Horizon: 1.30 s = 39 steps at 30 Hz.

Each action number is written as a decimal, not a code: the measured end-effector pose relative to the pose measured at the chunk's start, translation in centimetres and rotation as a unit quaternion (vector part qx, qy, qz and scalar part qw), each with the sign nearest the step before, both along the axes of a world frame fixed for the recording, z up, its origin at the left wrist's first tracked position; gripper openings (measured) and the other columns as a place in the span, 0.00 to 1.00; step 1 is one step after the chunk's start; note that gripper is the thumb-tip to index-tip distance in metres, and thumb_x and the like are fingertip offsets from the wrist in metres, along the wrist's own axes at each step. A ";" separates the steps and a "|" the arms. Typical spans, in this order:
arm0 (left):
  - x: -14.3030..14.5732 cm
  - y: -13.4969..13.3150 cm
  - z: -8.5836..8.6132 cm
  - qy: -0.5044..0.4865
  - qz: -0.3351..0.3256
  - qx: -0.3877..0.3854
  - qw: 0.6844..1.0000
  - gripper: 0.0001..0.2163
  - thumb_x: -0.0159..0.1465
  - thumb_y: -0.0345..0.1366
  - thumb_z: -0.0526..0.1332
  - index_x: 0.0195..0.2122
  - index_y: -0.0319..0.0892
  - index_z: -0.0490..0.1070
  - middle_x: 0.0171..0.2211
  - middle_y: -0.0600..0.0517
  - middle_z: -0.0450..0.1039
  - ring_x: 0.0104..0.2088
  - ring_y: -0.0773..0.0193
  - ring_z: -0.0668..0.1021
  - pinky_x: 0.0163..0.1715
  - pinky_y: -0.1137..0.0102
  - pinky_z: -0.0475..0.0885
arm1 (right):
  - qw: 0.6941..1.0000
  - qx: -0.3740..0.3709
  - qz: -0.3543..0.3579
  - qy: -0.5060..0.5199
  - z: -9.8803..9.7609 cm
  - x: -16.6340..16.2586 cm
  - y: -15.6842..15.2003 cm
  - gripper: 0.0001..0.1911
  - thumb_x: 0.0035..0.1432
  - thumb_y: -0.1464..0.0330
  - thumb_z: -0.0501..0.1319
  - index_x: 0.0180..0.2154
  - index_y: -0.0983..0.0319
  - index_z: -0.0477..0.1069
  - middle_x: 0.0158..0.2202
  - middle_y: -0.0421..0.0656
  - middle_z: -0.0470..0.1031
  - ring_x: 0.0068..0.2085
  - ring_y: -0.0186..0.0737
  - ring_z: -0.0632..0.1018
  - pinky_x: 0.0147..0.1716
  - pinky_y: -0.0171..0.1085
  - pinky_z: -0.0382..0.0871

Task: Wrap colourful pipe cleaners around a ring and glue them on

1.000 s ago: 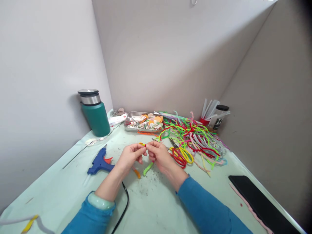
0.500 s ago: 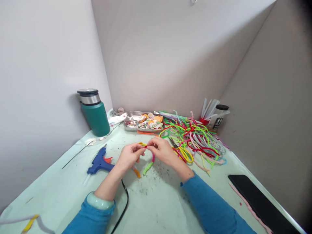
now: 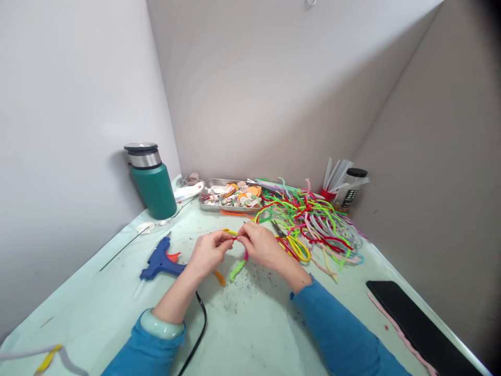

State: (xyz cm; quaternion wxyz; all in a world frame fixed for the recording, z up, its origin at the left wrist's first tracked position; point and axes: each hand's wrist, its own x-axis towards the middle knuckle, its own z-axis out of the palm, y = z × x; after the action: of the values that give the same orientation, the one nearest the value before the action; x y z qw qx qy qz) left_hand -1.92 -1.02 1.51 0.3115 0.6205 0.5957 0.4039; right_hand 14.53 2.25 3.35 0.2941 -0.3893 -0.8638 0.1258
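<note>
In the middle of the table, my left hand [image 3: 210, 249] and my right hand [image 3: 257, 241] meet, fingertips pinched on a multicoloured pipe cleaner [image 3: 237, 271]. A small red bit of it shows between the fingertips, and a yellow part sticks up behind them. Its green and pink end hangs below my right hand, and an orange end comes out beside my left wrist. My fingers hide the rest. Left of my left hand lies a blue hot glue gun [image 3: 162, 263]. Yellow-handled scissors [image 3: 295, 247] rest just beyond my right hand.
A green bottle [image 3: 153, 190] stands at the back left. Behind my hands sits a metal tray [image 3: 230, 209] of small craft pieces. A tangled heap of pipe cleaners [image 3: 313, 219] fills the back right, near glue sticks [image 3: 336, 175]. A black phone [image 3: 415, 324] lies at right; a black cord [image 3: 201, 329] runs frontward.
Both hands have shifted very slightly, and the right fingers have closed in over the red part, so less of it shows. The other things stay where they were.
</note>
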 end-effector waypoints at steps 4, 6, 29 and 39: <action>0.2 -0.1 0.3 -0.041 0.009 -0.021 0.999 0.10 0.53 0.41 0.57 0.27 0.39 0.70 0.22 0.54 0.70 0.16 0.72 0.66 0.15 0.76 0.59 | 0.997 -0.024 -0.023 0.074 -0.8 -1.0 -0.2 0.05 0.55 0.71 0.55 0.28 0.62 0.66 0.29 0.41 0.69 0.31 0.34 0.68 0.31 0.33 0.57; 0.4 -0.2 0.4 -0.092 0.000 -0.047 0.995 0.10 0.53 0.42 0.58 0.27 0.39 0.69 0.22 0.54 0.70 0.15 0.72 0.66 0.13 0.76 0.58 | 0.985 -0.061 -0.051 0.150 -1.2 -1.8 -0.6 0.05 0.54 0.72 0.55 0.26 0.63 0.65 0.28 0.40 0.69 0.31 0.34 0.68 0.31 0.33 0.58; 0.3 0.0 0.4 -0.106 0.025 -0.066 0.992 0.11 0.50 0.42 0.60 0.28 0.38 0.70 0.22 0.54 0.70 0.14 0.74 0.65 0.12 0.77 0.59 | 0.988 -0.112 0.004 0.106 -0.4 -0.7 0.2 0.05 0.52 0.70 0.57 0.27 0.63 0.70 0.27 0.39 0.71 0.28 0.32 0.68 0.27 0.31 0.57; 0.5 -0.4 0.9 -0.184 0.011 -0.062 0.981 0.11 0.49 0.41 0.62 0.26 0.38 0.68 0.22 0.54 0.70 0.15 0.74 0.66 0.16 0.76 0.60 | 0.861 -0.315 -0.035 0.396 -1.9 -2.8 -0.8 0.07 0.46 0.65 0.60 0.24 0.63 0.68 0.18 0.35 0.65 0.21 0.30 0.64 0.21 0.31 0.58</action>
State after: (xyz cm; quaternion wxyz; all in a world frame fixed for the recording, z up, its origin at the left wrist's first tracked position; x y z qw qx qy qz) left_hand -1.41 -1.41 2.44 0.4492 0.5086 0.5586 0.4770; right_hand 11.69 1.46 1.47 0.4773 -0.4083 -0.5744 0.5250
